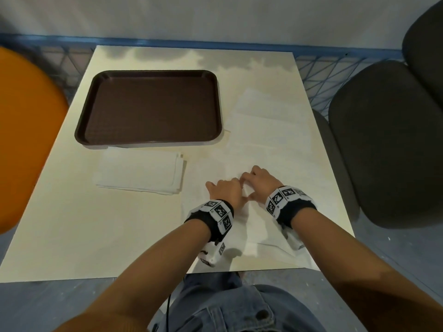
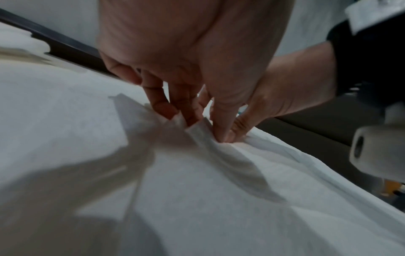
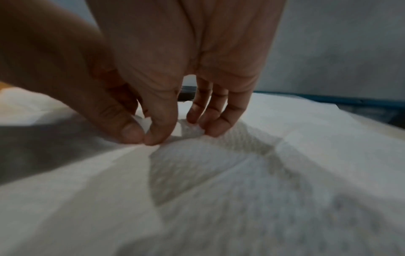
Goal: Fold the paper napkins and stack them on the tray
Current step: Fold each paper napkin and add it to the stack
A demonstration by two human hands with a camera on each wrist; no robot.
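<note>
An open white napkin (image 1: 215, 178) lies flat on the near right part of the cream table (image 1: 72, 224), its long axis running from the person's edge away toward the far side. Both hands meet at its middle: the left hand (image 1: 226, 191) pinches a raised ridge of the paper between thumb and curled fingers (image 2: 166, 107), and the right hand (image 1: 260, 179) pinches the same ridge beside it, thumbs touching in the right wrist view. A stack of folded napkins (image 1: 139, 172) lies to the left, its long side running left to right, just in front of the brown tray (image 1: 148, 106), which holds nothing. More unfolded napkins (image 1: 271, 121) lie overlapped to the right of the tray. An orange chair (image 1: 26, 130) stands left of the table, a dark chair (image 1: 388, 140) to the right.
</note>
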